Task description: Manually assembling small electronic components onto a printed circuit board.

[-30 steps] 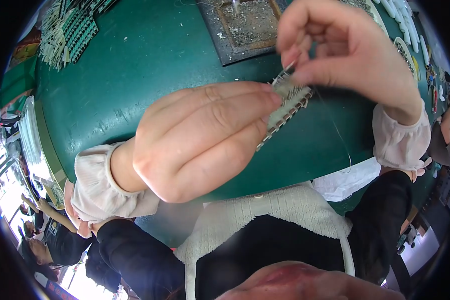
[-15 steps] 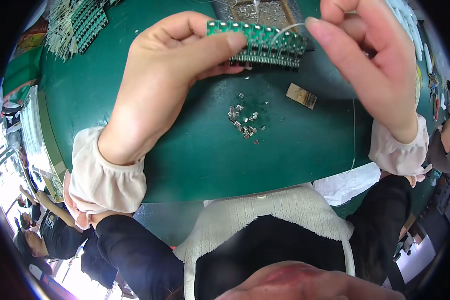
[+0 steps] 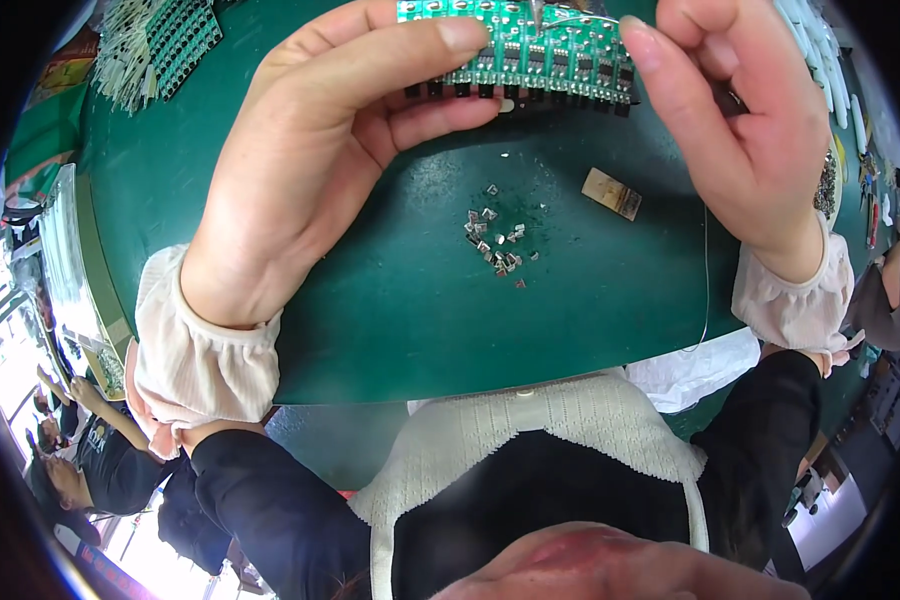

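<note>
My left hand (image 3: 315,125) grips a green circuit board panel (image 3: 525,62) by its left end, thumb on top and fingers beneath. Rows of black chips run along the panel, with black parts sticking out of its near edge. A thin metal tip (image 3: 537,14), like a soldering iron's, comes down from the top edge onto the board. Pinched between thumb and finger of my right hand (image 3: 740,135) is a thin silvery wire (image 3: 595,17), looking like solder wire. Its end curves over to the board beside the tip. More wire (image 3: 707,270) hangs below my right hand.
Small shiny metal pieces (image 3: 495,250) lie scattered on the green table (image 3: 420,330). Right of them is a tan block (image 3: 611,194) with a dark end. Further boards (image 3: 182,45) with pale leads are piled at the far left. A person (image 3: 100,455) sits at left.
My left hand has moved the board away from me and tilted it, so more of its chips show. The metal tip now meets the board, with the wire end beside it.
</note>
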Available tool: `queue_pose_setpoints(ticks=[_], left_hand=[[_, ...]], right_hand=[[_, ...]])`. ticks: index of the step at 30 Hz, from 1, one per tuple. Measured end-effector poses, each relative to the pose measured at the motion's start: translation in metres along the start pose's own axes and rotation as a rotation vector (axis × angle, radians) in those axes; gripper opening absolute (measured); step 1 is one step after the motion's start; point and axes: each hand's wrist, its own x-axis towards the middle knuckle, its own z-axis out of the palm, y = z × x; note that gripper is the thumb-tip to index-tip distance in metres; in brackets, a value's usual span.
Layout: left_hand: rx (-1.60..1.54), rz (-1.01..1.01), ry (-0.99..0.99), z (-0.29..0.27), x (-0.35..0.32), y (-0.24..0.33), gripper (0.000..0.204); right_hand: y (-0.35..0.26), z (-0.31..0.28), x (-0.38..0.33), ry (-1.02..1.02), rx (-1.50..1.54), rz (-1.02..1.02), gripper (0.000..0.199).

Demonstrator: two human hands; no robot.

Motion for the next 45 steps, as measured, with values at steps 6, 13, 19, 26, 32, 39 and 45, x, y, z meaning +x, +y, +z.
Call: queue_pose_setpoints(ticks=[6, 13, 19, 26, 32, 39, 45], left_hand=[[0.008, 0.017, 0.0, 0.001, -0.001, 0.002, 0.018], [0.018, 0.028, 0.014, 0.0, -0.002, 0.002, 0.02], [0.026, 0.018, 0.025, 0.001, -0.001, 0.002, 0.022], [0.006, -0.031, -0.036, 0.01, -0.003, -0.004, 0.013], [0.112, -0.075, -0.046, 0.019, -0.009, -0.009, 0.002], [0.287, -0.162, -0.087, 0.027, -0.013, -0.008, 0.008], [0.458, -0.099, -0.115, 0.039, -0.023, -0.011, 0.009]], right_hand=[[-0.001, 0.001, 0.0, 0.009, -0.022, -0.024, 0.016], [-0.002, 0.002, 0.0, 0.004, -0.066, -0.06, 0.016], [0.0, 0.002, 0.001, -0.003, -0.041, -0.078, 0.016], [0.007, -0.02, 0.019, -0.097, -0.022, 0.517, 0.018], [0.042, -0.038, 0.029, -0.054, -0.438, 0.371, 0.009], [0.066, -0.033, 0.011, -0.287, -0.567, 0.218, 0.007], [0.083, -0.027, 0.006, -0.292, -0.654, 0.118, 0.007]])
